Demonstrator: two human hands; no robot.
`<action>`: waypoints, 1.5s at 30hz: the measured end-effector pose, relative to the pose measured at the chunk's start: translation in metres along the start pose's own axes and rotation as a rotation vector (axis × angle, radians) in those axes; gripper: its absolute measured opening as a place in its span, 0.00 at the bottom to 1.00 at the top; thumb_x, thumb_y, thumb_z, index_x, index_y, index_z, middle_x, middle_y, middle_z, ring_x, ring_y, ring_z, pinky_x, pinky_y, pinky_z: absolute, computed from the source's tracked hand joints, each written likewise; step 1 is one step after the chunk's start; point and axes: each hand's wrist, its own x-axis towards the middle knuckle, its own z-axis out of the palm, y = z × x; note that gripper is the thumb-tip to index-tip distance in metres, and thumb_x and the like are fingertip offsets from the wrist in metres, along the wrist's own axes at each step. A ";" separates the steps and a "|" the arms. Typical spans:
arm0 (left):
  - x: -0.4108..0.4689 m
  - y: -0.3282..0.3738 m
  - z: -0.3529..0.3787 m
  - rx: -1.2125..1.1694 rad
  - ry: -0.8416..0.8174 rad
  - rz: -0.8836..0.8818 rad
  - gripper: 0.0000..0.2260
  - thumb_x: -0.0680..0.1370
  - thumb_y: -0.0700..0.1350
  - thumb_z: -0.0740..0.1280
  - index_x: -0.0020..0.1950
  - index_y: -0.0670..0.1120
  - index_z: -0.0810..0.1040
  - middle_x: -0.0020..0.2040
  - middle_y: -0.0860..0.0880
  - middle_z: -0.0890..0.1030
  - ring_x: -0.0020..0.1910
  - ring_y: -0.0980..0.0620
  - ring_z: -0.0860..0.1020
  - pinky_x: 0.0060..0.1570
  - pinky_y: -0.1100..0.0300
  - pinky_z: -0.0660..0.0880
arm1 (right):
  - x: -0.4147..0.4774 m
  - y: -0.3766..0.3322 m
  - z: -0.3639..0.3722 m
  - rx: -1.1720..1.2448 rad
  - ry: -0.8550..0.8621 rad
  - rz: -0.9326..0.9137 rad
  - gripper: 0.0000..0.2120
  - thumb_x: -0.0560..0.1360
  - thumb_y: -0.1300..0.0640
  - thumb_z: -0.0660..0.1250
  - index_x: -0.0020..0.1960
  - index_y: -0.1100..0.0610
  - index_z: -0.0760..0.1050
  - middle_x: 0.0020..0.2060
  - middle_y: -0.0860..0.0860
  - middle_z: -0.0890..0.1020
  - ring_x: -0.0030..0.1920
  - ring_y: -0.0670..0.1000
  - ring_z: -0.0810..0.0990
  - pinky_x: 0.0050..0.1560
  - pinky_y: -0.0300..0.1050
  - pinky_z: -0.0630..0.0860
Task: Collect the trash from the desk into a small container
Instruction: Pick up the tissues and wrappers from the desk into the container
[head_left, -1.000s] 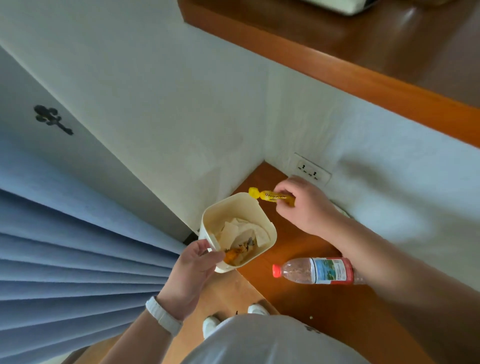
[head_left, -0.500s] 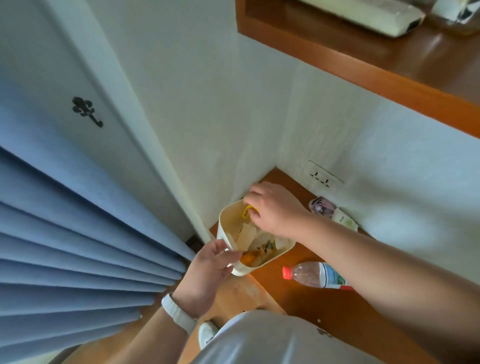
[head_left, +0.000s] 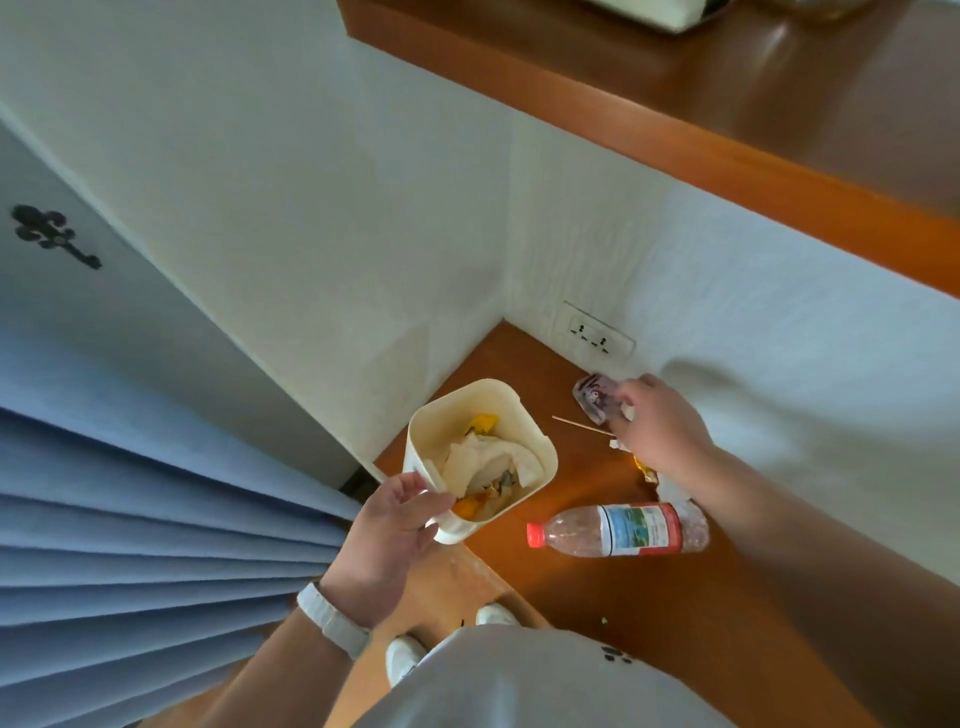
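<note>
My left hand (head_left: 387, 538) grips the near rim of a small cream container (head_left: 524, 439), held at the desk's left edge. White tissue, orange scraps and a yellow wrapper (head_left: 483, 422) lie inside it. My right hand (head_left: 657, 428) rests on the brown desk (head_left: 597, 597) near the wall, fingers curled over a purple printed wrapper (head_left: 592, 402). A thin wooden stick (head_left: 579, 425) lies just left of that hand. Small crumpled scraps (head_left: 675, 491) sit under my wrist.
A plastic bottle (head_left: 618, 531) with a red cap and label lies on its side near the desk's front. A wall socket (head_left: 597, 332) sits in the corner. A wooden shelf (head_left: 727, 135) hangs above. Blue curtain (head_left: 130, 519) fills the left.
The yellow wrapper went from my right hand into the container. My right hand then moved right, out of the container, onto the purple wrapper by the wall.
</note>
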 end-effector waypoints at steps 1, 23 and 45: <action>0.000 0.001 0.003 0.003 0.004 0.001 0.14 0.77 0.38 0.71 0.62 0.40 0.77 0.59 0.40 0.84 0.59 0.43 0.82 0.59 0.51 0.79 | 0.000 0.017 0.007 -0.022 -0.048 0.069 0.13 0.76 0.52 0.66 0.58 0.55 0.77 0.49 0.51 0.77 0.44 0.52 0.77 0.38 0.45 0.75; -0.004 0.001 0.036 0.138 0.048 0.035 0.12 0.79 0.38 0.69 0.62 0.42 0.77 0.59 0.42 0.84 0.58 0.46 0.83 0.56 0.56 0.79 | -0.005 0.079 0.062 -0.147 -0.094 0.161 0.09 0.78 0.50 0.61 0.49 0.55 0.75 0.35 0.47 0.74 0.35 0.46 0.75 0.32 0.39 0.70; -0.017 -0.003 -0.007 0.066 -0.013 0.052 0.14 0.77 0.40 0.72 0.61 0.41 0.79 0.59 0.40 0.85 0.59 0.44 0.83 0.60 0.52 0.79 | -0.011 -0.133 -0.042 -0.093 -0.160 -0.783 0.04 0.75 0.57 0.62 0.42 0.55 0.73 0.41 0.47 0.75 0.41 0.49 0.73 0.39 0.46 0.74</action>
